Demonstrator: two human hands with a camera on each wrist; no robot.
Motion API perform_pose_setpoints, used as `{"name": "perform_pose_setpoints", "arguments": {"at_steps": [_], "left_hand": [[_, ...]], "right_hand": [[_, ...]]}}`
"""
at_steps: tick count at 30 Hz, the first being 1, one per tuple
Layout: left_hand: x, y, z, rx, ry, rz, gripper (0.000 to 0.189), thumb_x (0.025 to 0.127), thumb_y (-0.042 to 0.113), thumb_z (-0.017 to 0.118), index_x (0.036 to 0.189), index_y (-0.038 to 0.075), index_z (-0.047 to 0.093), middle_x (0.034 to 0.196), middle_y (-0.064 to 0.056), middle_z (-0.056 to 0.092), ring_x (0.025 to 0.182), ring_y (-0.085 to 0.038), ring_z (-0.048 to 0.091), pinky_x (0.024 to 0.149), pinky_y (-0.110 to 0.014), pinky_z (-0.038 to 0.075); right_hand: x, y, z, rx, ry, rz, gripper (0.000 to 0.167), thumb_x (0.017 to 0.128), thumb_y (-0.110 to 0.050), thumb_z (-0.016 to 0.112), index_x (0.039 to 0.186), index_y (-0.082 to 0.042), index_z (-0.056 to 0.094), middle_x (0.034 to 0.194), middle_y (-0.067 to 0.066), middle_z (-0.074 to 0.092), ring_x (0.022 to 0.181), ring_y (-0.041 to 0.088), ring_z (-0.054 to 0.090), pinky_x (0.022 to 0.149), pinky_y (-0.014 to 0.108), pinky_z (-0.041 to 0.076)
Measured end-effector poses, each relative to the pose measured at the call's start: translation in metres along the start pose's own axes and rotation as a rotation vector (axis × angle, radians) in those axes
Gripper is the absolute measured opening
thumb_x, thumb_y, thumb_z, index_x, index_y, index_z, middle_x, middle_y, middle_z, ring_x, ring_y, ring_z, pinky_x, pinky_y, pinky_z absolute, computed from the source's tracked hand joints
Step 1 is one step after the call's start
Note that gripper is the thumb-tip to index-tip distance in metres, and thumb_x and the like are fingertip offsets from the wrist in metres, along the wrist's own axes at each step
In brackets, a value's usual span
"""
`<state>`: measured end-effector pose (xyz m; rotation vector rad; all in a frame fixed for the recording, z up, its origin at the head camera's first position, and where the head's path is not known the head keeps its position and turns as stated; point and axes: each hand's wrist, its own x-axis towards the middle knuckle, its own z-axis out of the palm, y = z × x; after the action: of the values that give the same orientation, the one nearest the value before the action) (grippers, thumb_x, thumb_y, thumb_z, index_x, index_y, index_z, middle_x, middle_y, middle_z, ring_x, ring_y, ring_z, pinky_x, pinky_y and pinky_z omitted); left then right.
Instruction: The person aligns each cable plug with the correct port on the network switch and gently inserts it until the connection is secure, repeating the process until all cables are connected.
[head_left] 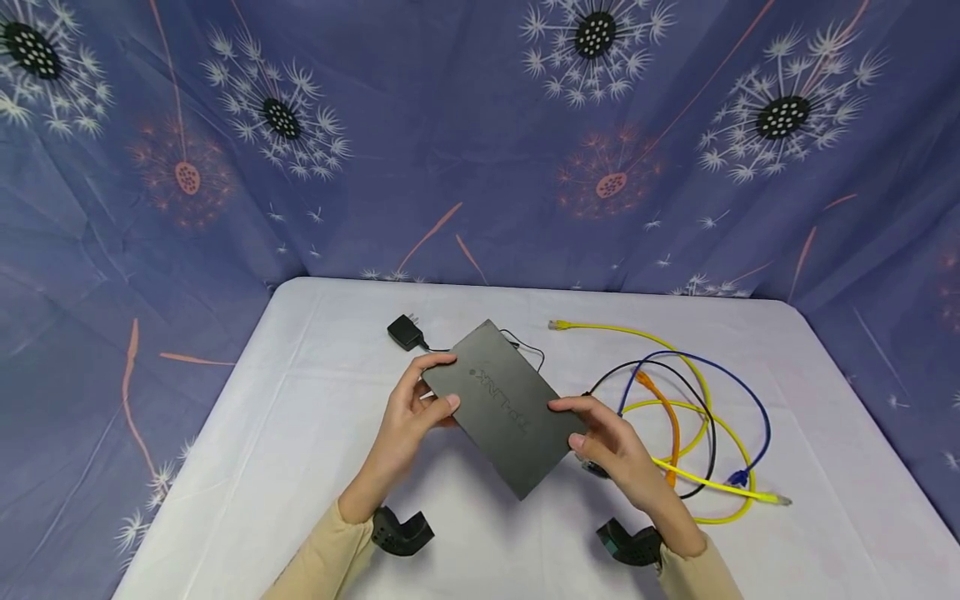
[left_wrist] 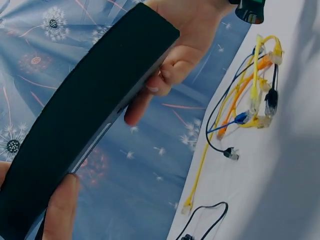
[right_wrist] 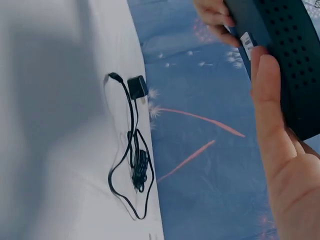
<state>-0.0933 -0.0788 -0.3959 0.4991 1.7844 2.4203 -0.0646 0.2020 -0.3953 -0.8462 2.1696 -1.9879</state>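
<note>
While the left hand pinches one corner of a dark TP-LINK network device between thumb and fingers, the right hand grips the opposite corner, its thumb and fingers likewise curled in. Held above the middle of the white table, the device shows its logo face to the head view, one corner pointing to the far edge. The right wrist view shows round vent holes and a white label on it. Near the table's far edge, left of centre, lies a black power adapter, its cord partly bundled. Toward the right edge, yellow Ethernet cables loop across a blue cable, an orange cable and a black cable.
</note>
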Motion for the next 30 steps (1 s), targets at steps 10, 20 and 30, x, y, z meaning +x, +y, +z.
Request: {"name": "perform_pose_setpoints", "arguments": {"at_steps": [10, 20, 30], "left_hand": [[0.001, -0.003, 0.004, 0.092, 0.008, 0.002, 0.055, 0.096, 0.002, 0.053, 0.147, 0.013, 0.035, 0.125, -0.022, 0.046, 0.089, -0.019, 0.063, 0.073, -0.034, 0.053], [-0.002, -0.006, 0.013, 0.235, -0.073, -0.031, 0.065, 0.096, 0.009, 0.056, 0.151, 0.025, 0.024, 0.087, -0.006, 0.047, 0.055, -0.009, 0.040, 0.066, -0.025, 0.045], [-0.001, -0.007, 0.021, 0.189, -0.062, -0.033, 0.076, 0.093, 0.008, 0.059, 0.152, 0.031, 0.015, 0.154, -0.003, 0.006, 0.113, -0.021, 0.048, 0.090, -0.033, 0.041]], "right_hand": [[0.000, 0.004, 0.010, 0.278, 0.027, 0.017, 0.041, 0.090, 0.012, 0.045, 0.129, -0.001, 0.053, 0.127, 0.009, 0.050, 0.092, 0.011, 0.055, 0.077, 0.032, 0.051], [0.000, 0.008, 0.026, 0.350, 0.123, -0.036, 0.042, 0.087, 0.016, 0.045, 0.126, 0.001, 0.053, 0.125, 0.011, 0.051, 0.086, 0.015, 0.065, 0.077, 0.039, 0.053], [0.004, 0.011, 0.041, 0.358, 0.164, -0.125, 0.045, 0.087, 0.019, 0.043, 0.128, 0.004, 0.050, 0.127, 0.015, 0.046, 0.083, 0.014, 0.062, 0.078, 0.033, 0.052]]}}
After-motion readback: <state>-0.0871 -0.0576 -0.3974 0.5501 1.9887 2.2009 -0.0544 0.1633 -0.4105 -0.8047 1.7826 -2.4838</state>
